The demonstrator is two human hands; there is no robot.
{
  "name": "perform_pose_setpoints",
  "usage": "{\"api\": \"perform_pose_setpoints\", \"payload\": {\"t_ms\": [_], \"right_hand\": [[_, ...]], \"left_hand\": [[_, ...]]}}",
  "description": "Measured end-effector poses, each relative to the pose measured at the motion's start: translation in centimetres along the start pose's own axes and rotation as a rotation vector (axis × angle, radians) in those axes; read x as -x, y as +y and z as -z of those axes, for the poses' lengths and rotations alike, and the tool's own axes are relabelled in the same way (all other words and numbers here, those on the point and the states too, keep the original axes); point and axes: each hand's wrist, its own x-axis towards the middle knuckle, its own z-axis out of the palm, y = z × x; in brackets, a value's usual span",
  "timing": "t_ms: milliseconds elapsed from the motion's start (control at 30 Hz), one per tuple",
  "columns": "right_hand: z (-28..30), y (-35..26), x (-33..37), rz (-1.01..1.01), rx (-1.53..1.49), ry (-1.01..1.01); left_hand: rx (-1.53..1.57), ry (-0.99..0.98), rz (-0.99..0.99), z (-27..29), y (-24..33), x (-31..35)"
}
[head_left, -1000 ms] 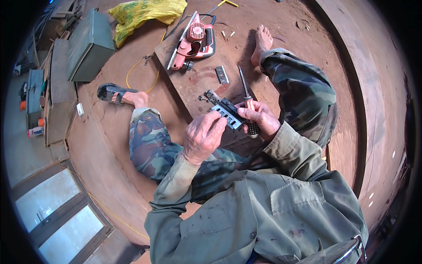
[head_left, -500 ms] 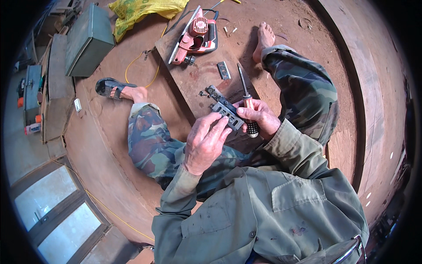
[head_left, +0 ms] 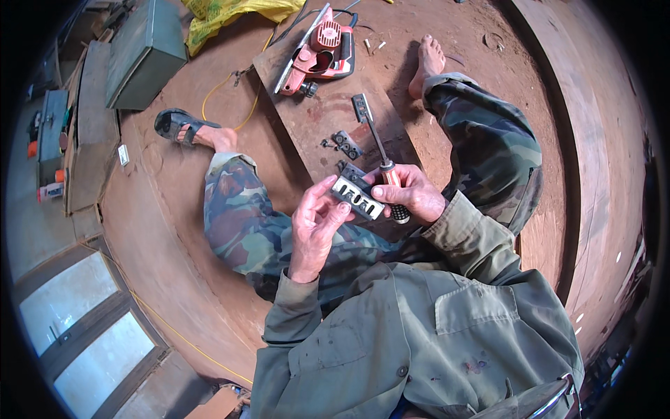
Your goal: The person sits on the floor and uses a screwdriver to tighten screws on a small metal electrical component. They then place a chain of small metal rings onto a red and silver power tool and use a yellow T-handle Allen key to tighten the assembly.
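Observation:
My left hand (head_left: pixel 315 227) pinches the left end of a slotted metal plate (head_left: pixel 357 198), whose pale face with several slots is tilted up. My right hand (head_left: pixel 417 196) wraps round a screwdriver (head_left: pixel 389 174) with a red and black handle, shaft pointing away from me. Its thumb and fingers are also at the plate's right end. Just beyond the plate, partly hidden, are dark metal pieces (head_left: pixel 351 171). On the wooden board (head_left: pixel 310 126) lie a dark metal piece with round holes (head_left: pixel 346 144) and a small flat metal piece (head_left: pixel 360 109), which the screwdriver's tip overlaps in view.
A red electric planer (head_left: pixel 321 59) lies at the board's far end, near a yellow sack (head_left: pixel 241 17). A yellow cord (head_left: pixel 213 94) runs over the floor to the left. A grey-green metal box (head_left: pixel 143 56) stands far left. My legs flank the board.
The slotted plate has tilted so its face shows bright, and has moved slightly nearer me. My left fingers have shifted to its end. The dark holed piece now lies apart from it.

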Motion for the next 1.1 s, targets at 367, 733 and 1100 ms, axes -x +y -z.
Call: {"api": "perform_pose_setpoints", "payload": {"t_ms": [367, 733, 1100], "right_hand": [[-2.1, -0.8, 0.7, 0.071, 0.091, -0.092], [-2.4, 0.0, 0.3, 0.079, 0.089, -0.086], [-6.4, -2.0, -1.6, 0.072, 0.215, -0.249]], "left_hand": [[0.394, 0.114, -0.090, 0.3, -1.5, 0.3], [0.428, 0.140, -0.097, -0.4, -1.9, 1.2], [0.615, 0.089, -0.074, 2.3, -2.2, 4.5]]}}
